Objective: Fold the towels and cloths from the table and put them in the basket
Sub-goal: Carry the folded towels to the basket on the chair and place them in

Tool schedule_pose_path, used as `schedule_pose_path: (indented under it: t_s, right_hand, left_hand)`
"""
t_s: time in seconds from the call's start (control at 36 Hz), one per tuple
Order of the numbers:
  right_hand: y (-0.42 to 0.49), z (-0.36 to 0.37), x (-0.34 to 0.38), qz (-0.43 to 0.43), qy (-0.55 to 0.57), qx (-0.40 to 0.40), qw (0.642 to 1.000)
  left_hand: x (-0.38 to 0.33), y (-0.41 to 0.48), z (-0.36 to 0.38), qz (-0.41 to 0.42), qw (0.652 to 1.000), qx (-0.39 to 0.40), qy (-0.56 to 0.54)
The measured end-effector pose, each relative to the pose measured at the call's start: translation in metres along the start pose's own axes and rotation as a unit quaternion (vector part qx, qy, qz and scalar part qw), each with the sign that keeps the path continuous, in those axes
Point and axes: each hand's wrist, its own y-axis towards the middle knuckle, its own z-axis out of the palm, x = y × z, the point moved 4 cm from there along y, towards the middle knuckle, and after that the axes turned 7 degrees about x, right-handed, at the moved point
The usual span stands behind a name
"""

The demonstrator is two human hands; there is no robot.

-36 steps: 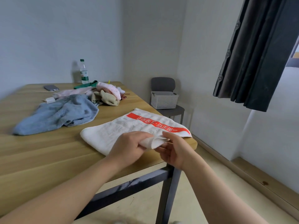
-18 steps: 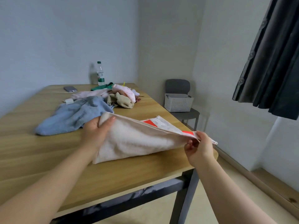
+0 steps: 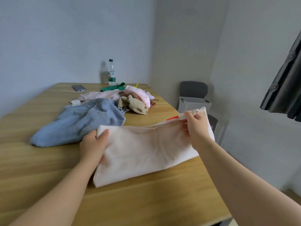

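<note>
Left hand (image 3: 92,145) grips the white towel (image 3: 146,150) at its left corner, fingers hidden behind cloth. Right hand (image 3: 197,126) pinches the right corner above the bench (image 3: 40,160). Red print (image 3: 171,118) mostly covered; basket (image 3: 192,105) beyond partly blocked.

I'm holding the white terry towel with the orange-red band (image 3: 146,149) up by its top corners, doubled over, bottom edge resting on the wooden table (image 3: 48,168). Behind it the blue fleecy towel (image 3: 81,123) lies crumpled, then the heap of pink, beige and green cloths (image 3: 136,98). The white perforated plastic basket (image 3: 193,104) sits beyond the table's right edge.
</note>
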Motion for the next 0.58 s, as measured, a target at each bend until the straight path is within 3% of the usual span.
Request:
schedule_pose_path:
  t_s: [0.14, 0.25, 0.33, 0.39, 0.47, 0.58]
  right_hand:
    - [0.018, 0.024, -0.056, 0.081, -0.179, 0.097, 0.976]
    - [0.008, 0.041, -0.062, -0.038, -0.446, 0.123, 0.886]
    - [0.008, 0.042, -0.061, -0.040, -0.462, 0.125, 0.877]
    - [0.009, 0.041, -0.062, -0.044, -0.467, 0.128, 0.874]
    - [0.007, 0.041, -0.062, -0.053, -0.474, 0.128, 0.869]
    - [0.005, 0.041, -0.061, -0.056, -0.475, 0.127, 0.869]
  left_hand:
    - [0.007, 0.009, 0.009, 0.005, 0.982, 0.039, 0.186]
    - [0.014, 0.015, 0.008, 0.008, 0.955, 0.044, 0.293]
    - [0.019, 0.017, 0.004, -0.052, 0.914, 0.081, 0.394]
    - [0.021, 0.021, 0.000, -0.083, 0.909, 0.114, 0.393]
    - [0.021, 0.024, -0.002, -0.089, 0.941, 0.170, 0.278]
    - [0.011, 0.019, -0.006, -0.063, 0.958, 0.146, 0.240]
